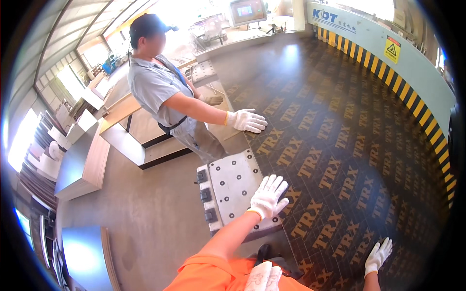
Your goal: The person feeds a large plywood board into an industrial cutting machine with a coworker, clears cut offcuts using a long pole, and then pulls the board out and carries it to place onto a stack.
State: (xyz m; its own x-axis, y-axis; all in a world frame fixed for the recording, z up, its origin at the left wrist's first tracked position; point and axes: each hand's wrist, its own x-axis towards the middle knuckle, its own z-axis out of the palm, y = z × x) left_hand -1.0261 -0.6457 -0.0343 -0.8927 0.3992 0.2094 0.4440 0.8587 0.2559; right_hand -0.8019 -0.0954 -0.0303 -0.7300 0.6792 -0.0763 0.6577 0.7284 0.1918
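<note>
- Below the right hand (378, 255), the forearm (372, 280) is cut off.
- The lower edge cuts a pale glove (258, 278); I can't tell whether it's worn.
- The co-worker's face (154, 44) is blurred.
- Far screen (248, 11): too small to read.

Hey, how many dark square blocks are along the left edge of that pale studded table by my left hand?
3 are in view on the pale table: a far block, a middle block and a near block, spaced along its left edge. None there looks hidden.
</note>
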